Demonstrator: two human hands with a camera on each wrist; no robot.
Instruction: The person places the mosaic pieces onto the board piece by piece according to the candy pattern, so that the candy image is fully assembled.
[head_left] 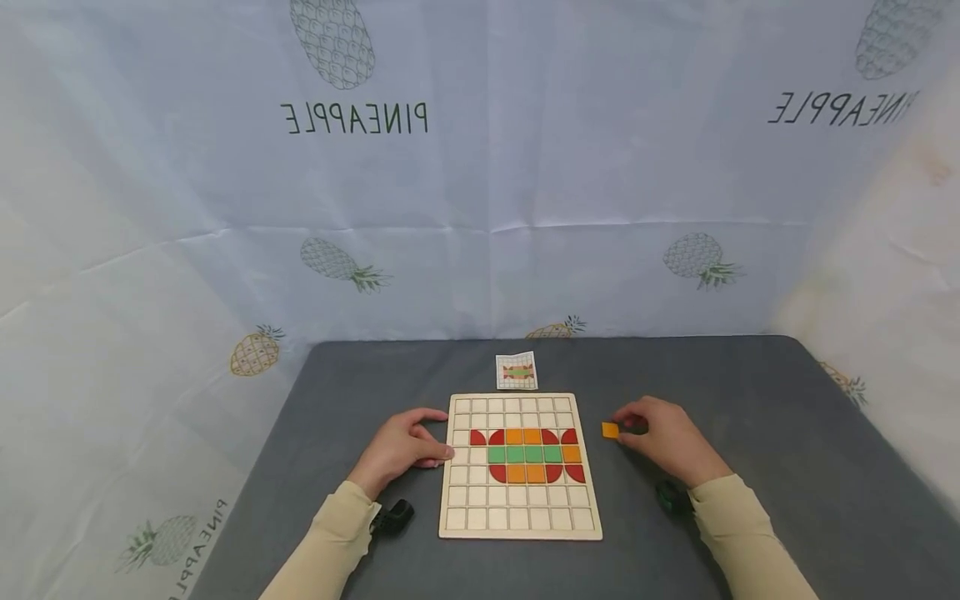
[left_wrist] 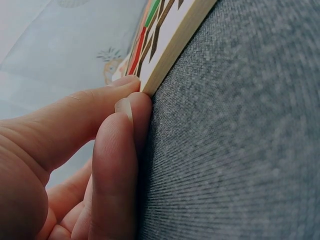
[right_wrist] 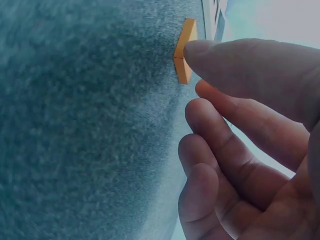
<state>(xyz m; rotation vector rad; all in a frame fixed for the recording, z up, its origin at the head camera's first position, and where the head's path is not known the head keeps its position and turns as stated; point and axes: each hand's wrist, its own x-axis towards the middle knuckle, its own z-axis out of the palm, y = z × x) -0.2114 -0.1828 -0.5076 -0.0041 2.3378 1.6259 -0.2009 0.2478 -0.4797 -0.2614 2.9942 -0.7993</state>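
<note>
At the left edge of the pale wooden grid board [head_left: 476, 521], my left hand [head_left: 399, 446] grips the rim with thumb and fingertips; the left wrist view shows the thumb tip [left_wrist: 127, 82] against the board's edge [left_wrist: 167, 70]. Several red rounded pieces [head_left: 497, 473], orange squares [head_left: 536, 473] and green squares [head_left: 515, 454] sit in the middle rows of the grid. Right of the board, my right hand [head_left: 663, 433] holds a loose orange square tile [head_left: 610, 430] by thumb and index finger. In the right wrist view the thumb covers part of this tile [right_wrist: 184, 45], and the other fingers are curled below.
A small pattern card [head_left: 517, 372] with a similar coloured figure lies just beyond the board's far edge. The grey table [head_left: 375, 375] runs back to a hanging cloth [head_left: 487, 167] printed with pineapples. A dark device [head_left: 393, 517] is worn at the left wrist.
</note>
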